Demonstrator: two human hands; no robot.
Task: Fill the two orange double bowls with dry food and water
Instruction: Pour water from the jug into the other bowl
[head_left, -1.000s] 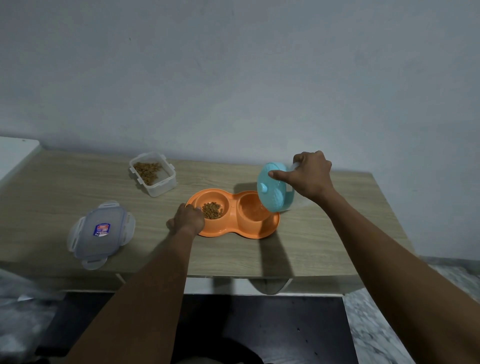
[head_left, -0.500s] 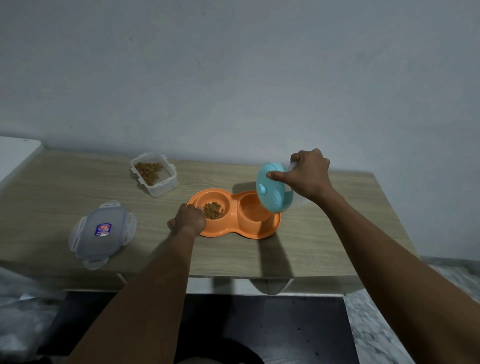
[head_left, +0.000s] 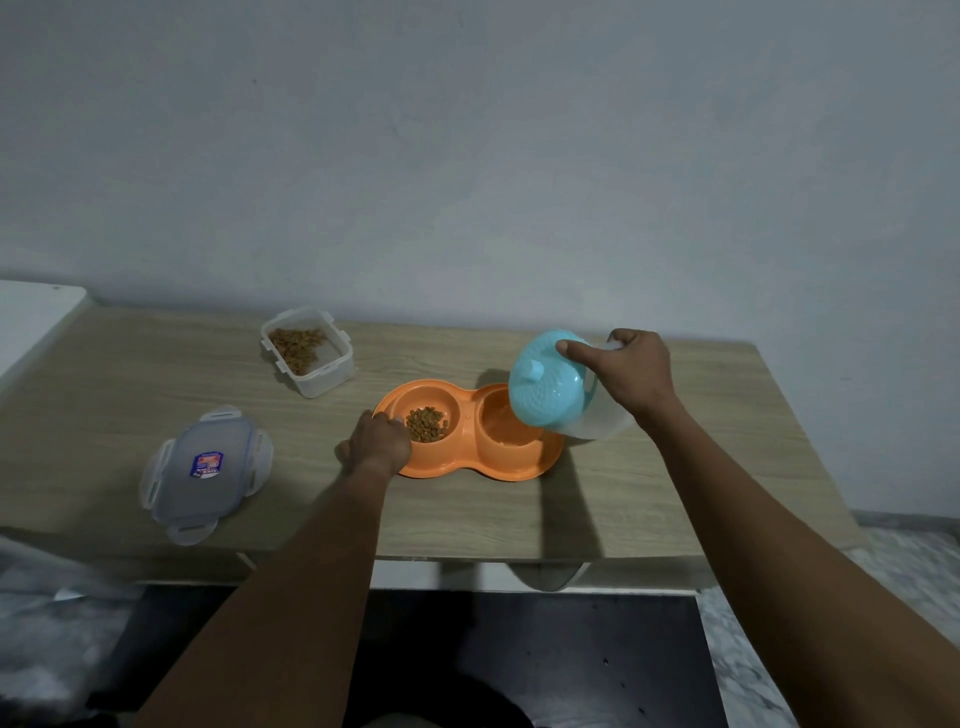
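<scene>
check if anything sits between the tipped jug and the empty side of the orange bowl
Nothing visible does. The right hand holds the jug tilted directly over the empty right side of the orange bowl, with only open air below its teal lid. The left hand rests at the bowl's left edge, beside the dry food.

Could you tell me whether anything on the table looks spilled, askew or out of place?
Nothing stands out. The jug is tilted on purpose over the orange double bowl, held by the right hand; kibble stays inside its compartment, and no spill shows on the table.
</scene>
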